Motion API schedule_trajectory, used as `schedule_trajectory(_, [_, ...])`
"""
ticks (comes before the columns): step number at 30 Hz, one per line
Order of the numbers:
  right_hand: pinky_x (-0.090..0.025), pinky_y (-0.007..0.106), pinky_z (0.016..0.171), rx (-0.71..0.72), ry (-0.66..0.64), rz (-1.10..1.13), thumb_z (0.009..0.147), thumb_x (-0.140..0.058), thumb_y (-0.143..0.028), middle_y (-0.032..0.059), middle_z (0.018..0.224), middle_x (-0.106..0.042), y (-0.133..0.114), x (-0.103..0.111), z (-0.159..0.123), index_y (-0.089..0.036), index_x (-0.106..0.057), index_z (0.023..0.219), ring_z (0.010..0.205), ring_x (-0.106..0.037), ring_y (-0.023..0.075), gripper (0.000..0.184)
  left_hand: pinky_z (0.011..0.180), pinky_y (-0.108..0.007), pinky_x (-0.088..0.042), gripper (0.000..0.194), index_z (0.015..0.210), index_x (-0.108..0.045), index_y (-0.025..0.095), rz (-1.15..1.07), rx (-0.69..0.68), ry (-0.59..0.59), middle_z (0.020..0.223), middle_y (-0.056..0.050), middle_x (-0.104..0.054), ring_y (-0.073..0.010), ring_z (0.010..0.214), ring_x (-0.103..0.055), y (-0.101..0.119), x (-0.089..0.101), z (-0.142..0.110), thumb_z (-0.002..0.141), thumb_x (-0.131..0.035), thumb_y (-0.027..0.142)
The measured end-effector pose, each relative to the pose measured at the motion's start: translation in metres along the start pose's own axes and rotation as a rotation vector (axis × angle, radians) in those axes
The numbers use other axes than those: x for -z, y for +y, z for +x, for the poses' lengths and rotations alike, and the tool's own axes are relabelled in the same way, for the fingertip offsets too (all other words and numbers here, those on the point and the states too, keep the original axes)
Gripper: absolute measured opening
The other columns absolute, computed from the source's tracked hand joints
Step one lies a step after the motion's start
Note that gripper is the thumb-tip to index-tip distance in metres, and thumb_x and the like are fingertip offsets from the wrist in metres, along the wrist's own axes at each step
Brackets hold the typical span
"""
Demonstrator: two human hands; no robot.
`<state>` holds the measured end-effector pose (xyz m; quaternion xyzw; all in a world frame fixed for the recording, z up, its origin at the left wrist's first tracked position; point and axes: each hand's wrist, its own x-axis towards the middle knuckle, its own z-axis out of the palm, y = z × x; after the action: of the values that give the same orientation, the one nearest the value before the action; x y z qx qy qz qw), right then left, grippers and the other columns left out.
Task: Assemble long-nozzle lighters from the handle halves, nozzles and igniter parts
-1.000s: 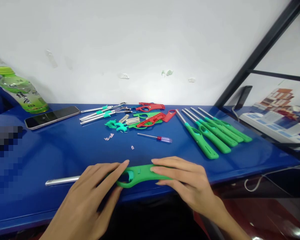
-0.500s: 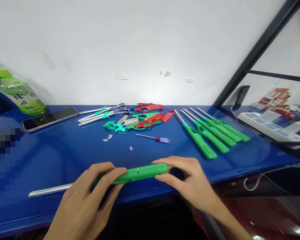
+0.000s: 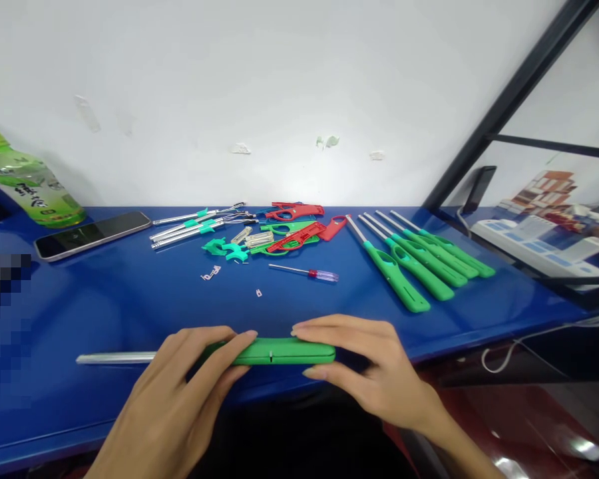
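Note:
A green long-nosed lighter (image 3: 279,351) lies on its narrow edge near the front of the blue table (image 3: 104,299), its silver tube (image 3: 114,358) pointing left. My left hand (image 3: 180,399) wraps its fingers round the front end of the green handle. My right hand (image 3: 364,366) grips the rear end with thumb and fingers. Both hands hold the lighter against the table top.
Several finished green lighters (image 3: 419,266) lie in a row at the right. A heap of red and green shells (image 3: 294,233), silver tubes (image 3: 194,223) and a small screwdriver (image 3: 304,271) sits mid-table. A phone (image 3: 90,233) and bottle (image 3: 24,183) are at the left. A black frame (image 3: 504,106) stands right.
The lighter was rolled from lying flat, with its finger hole showing, onto its narrow edge. Both hands stayed on it; the tube end shifted slightly.

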<state>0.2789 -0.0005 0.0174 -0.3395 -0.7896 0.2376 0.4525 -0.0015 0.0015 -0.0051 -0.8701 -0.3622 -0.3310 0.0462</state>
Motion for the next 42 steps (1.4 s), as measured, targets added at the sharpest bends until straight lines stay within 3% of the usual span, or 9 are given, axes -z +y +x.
schedule_trajectory(14, [-0.059,0.026,0.101,0.162,-0.049,0.006,0.098,-0.077,-0.025,0.0077,0.122,-0.083,0.011,-0.001,-0.004,-0.021,-0.073,0.138,0.112,-0.079,0.0181,0.040,0.103,-0.033,-0.041,0.032,0.142,-0.058,0.022,0.015,-0.018,-0.042,0.125,-0.005,-0.061,-0.0203,0.114,-0.055,0.002,-0.001,0.003,0.111,-0.049,0.018])
schedule_trajectory(20, [-0.058,0.025,0.098,0.146,-0.070,-0.023,0.100,-0.074,-0.021,0.0038,0.120,-0.084,0.015,-0.002,-0.008,-0.025,-0.072,0.137,0.115,-0.079,0.0175,0.037,0.093,-0.033,-0.045,0.036,0.142,-0.059,0.023,0.020,-0.054,-0.019,0.123,-0.005,-0.064,-0.0190,0.108,-0.060,-0.002,-0.001,0.001,0.110,-0.049,0.013])
schedule_trajectory(27, [-0.059,0.028,0.094,0.136,-0.061,-0.137,0.104,-0.070,-0.019,0.0040,0.124,-0.083,0.013,-0.001,-0.008,-0.026,-0.074,0.134,0.115,-0.079,0.0194,0.031,0.093,-0.035,-0.048,0.037,0.142,-0.061,0.026,0.033,-0.004,-0.007,0.124,-0.005,-0.067,-0.0201,0.105,-0.065,-0.001,-0.002,0.000,0.108,-0.053,0.015])
schedule_trajectory(36, [-0.058,0.030,0.089,0.127,-0.056,-0.132,0.103,-0.072,-0.025,0.0032,0.117,-0.085,0.011,-0.005,-0.003,-0.025,-0.077,0.126,0.104,-0.082,0.0193,0.023,0.094,-0.038,-0.045,0.032,0.142,-0.061,0.020,0.088,-0.037,-0.029,0.125,-0.007,-0.072,-0.0218,0.103,-0.067,0.010,-0.003,0.006,0.112,-0.052,0.027])
schedule_trajectory(42, [-0.058,0.032,0.096,0.131,-0.092,-0.157,0.100,-0.076,-0.027,0.0027,0.121,-0.083,0.010,-0.008,-0.004,-0.025,-0.074,0.130,0.109,-0.080,0.0191,0.030,0.095,-0.039,-0.044,0.032,0.138,-0.062,0.016,0.102,-0.105,-0.019,0.122,-0.007,-0.078,-0.0222,0.107,-0.071,0.015,-0.008,0.011,0.108,-0.052,0.010])
